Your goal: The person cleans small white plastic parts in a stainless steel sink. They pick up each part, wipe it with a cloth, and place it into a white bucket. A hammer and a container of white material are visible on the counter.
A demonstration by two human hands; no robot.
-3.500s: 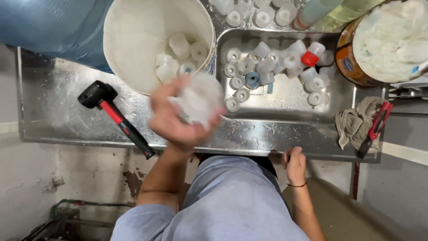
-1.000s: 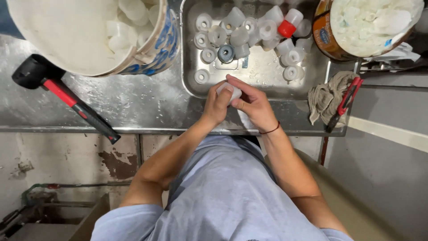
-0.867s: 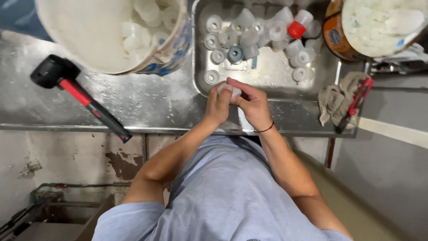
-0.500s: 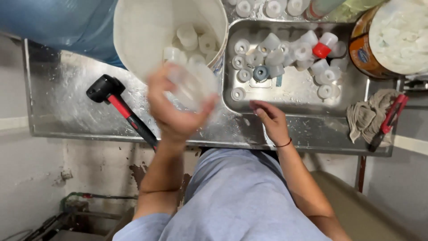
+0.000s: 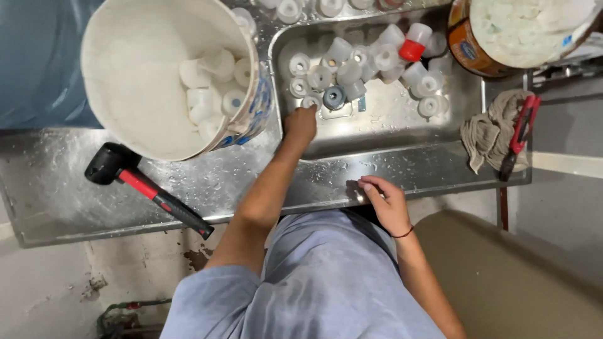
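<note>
On the steel sink counter: 2 big round buckets, 1 black-headed, red-handled mallet, 1 red plastic cap, 1 grey rag, approx. 15 white caps in basin.

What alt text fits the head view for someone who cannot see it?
A person's left hand reaches into a steel sink among white plastic caps, while the right hand rests on the counter edge. A white bucket and mallet sit alongside.

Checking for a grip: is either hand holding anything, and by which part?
Nothing clearly held. The left hand reaches into the sink, fingertips at a white cap; grasp cannot be told. The right hand rests empty on the counter edge.
</note>
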